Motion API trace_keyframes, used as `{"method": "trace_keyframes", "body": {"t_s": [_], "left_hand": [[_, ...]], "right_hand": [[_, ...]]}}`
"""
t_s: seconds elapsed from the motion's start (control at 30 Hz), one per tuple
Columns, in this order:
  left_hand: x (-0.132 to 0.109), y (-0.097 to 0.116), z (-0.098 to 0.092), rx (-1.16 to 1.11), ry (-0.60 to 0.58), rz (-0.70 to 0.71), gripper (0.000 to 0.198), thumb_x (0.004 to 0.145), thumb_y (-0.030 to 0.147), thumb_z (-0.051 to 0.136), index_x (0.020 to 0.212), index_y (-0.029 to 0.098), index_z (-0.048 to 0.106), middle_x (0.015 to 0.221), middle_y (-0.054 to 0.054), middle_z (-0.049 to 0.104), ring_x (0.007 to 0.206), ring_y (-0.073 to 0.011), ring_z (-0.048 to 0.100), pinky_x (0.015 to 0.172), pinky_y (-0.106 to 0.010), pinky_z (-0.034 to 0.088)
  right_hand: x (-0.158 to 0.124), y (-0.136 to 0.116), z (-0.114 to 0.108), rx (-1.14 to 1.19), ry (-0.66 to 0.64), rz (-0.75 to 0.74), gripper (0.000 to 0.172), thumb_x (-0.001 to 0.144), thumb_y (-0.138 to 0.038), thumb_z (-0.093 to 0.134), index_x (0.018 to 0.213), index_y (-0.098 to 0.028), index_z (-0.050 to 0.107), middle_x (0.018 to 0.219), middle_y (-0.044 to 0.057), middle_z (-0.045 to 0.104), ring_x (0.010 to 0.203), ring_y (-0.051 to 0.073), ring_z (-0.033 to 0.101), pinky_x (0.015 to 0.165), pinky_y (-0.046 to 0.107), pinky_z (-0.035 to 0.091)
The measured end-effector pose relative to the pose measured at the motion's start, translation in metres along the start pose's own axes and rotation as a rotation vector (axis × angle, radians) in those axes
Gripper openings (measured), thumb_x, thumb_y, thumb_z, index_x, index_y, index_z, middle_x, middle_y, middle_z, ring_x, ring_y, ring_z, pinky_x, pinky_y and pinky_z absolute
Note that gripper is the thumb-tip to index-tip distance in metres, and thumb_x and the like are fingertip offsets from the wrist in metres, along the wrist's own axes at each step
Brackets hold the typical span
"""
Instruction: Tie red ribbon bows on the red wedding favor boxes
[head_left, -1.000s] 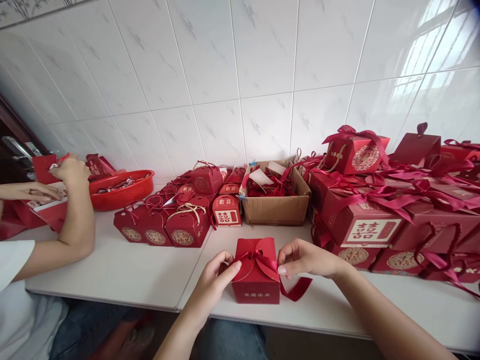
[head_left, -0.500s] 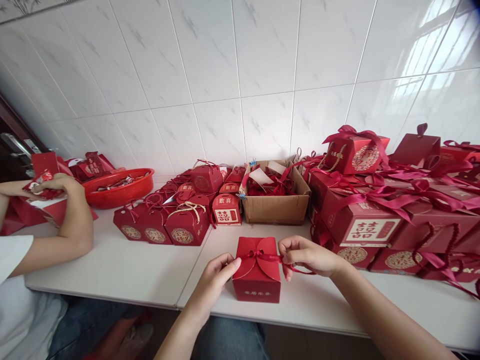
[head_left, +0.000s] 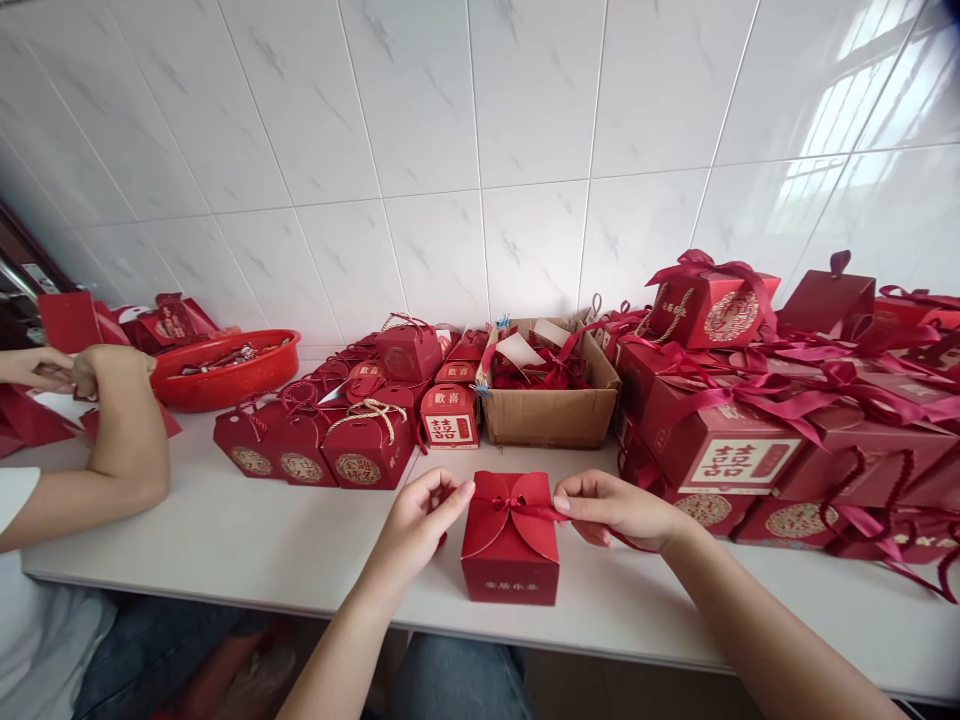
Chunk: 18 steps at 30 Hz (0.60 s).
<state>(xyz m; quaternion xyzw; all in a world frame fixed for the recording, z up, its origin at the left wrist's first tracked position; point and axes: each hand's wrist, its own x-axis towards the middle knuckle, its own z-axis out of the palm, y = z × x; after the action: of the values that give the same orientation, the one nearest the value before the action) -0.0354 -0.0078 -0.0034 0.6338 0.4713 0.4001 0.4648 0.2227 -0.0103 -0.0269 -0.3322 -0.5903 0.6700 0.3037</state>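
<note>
Before me on the white table stands a red gift box (head_left: pixel 511 570), its petal-shaped flaps folded over the top. A dark red ribbon (head_left: pixel 525 508) crosses the flaps, knotted at their middle. At the box's left edge, my left hand (head_left: pixel 431 510) pinches one end of the ribbon between thumb and fingers. On the other side, my right hand (head_left: pixel 611 508) is closed on the opposite end, which runs taut from the knot. Part of the ribbon trails below my right hand.
An open cardboard box (head_left: pixel 551 415) with ribbons and cards stands behind. Stacked red boxes (head_left: pixel 750 460) fill the right; more handled boxes (head_left: pixel 364 450) stand left. Beyond is a red basin (head_left: pixel 232 378) of small wrapped items. A co-worker's arm (head_left: pixel 124 450) rests at far left.
My left hand has moved from the box's side up to the ribbon's left end and now grips it. My right hand keeps its end. The co-worker's hands have shifted left.
</note>
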Motion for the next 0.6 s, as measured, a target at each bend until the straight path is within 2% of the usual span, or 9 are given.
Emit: {"method": "trace_keyframes", "body": {"t_s": [0.07, 0.27, 0.37, 0.5, 0.6], "left_hand": [[0.001, 0.000, 0.002, 0.029, 0.001, 0.006, 0.039, 0.078, 0.052, 0.062, 0.068, 0.018, 0.045, 0.064, 0.006, 0.036, 0.059, -0.0094, 0.033, 0.055, -0.021, 0.027], [0.003, -0.004, 0.008, 0.061, 0.024, -0.051, 0.042, 0.076, 0.054, 0.063, 0.066, 0.020, 0.041, 0.061, 0.006, 0.037, 0.059, -0.0106, 0.035, 0.056, -0.022, 0.028], [0.004, -0.006, 0.010, 0.067, 0.062, -0.043, 0.044, 0.075, 0.053, 0.063, 0.062, 0.020, 0.037, 0.058, 0.006, 0.032, 0.057, -0.0101, 0.032, 0.055, -0.022, 0.027], [0.005, -0.011, 0.006, 0.044, 0.095, -0.040, 0.047, 0.075, 0.053, 0.063, 0.059, 0.020, 0.033, 0.058, 0.007, 0.029, 0.056, -0.0099, 0.031, 0.054, -0.022, 0.027], [0.004, -0.015, 0.001, 0.057, 0.082, -0.033, 0.047, 0.076, 0.051, 0.063, 0.059, 0.020, 0.033, 0.058, 0.006, 0.028, 0.056, -0.0096, 0.029, 0.055, -0.022, 0.026]], "right_hand": [[0.000, -0.002, 0.000, -0.014, 0.005, 0.010, 0.032, 0.079, -0.042, 0.069, 0.070, -0.014, 0.057, 0.044, -0.009, 0.043, 0.038, 0.003, 0.031, 0.043, 0.020, 0.021], [0.001, -0.002, 0.002, 0.052, -0.015, -0.021, 0.030, 0.070, -0.036, 0.078, 0.065, -0.013, 0.059, 0.058, -0.002, 0.059, 0.055, 0.007, 0.051, 0.056, 0.022, 0.036], [0.002, 0.001, 0.000, 0.045, -0.024, -0.033, 0.028, 0.068, -0.033, 0.079, 0.062, -0.013, 0.060, 0.060, -0.001, 0.059, 0.055, 0.007, 0.047, 0.053, 0.022, 0.033], [0.000, 0.003, -0.006, -0.009, -0.007, -0.006, 0.033, 0.068, -0.032, 0.079, 0.057, -0.014, 0.054, 0.051, -0.006, 0.045, 0.046, 0.004, 0.033, 0.045, 0.022, 0.019], [-0.003, -0.001, -0.010, -0.066, 0.021, -0.037, 0.035, 0.068, -0.032, 0.079, 0.055, -0.014, 0.051, 0.051, -0.007, 0.039, 0.046, 0.004, 0.030, 0.046, 0.023, 0.018]]}}
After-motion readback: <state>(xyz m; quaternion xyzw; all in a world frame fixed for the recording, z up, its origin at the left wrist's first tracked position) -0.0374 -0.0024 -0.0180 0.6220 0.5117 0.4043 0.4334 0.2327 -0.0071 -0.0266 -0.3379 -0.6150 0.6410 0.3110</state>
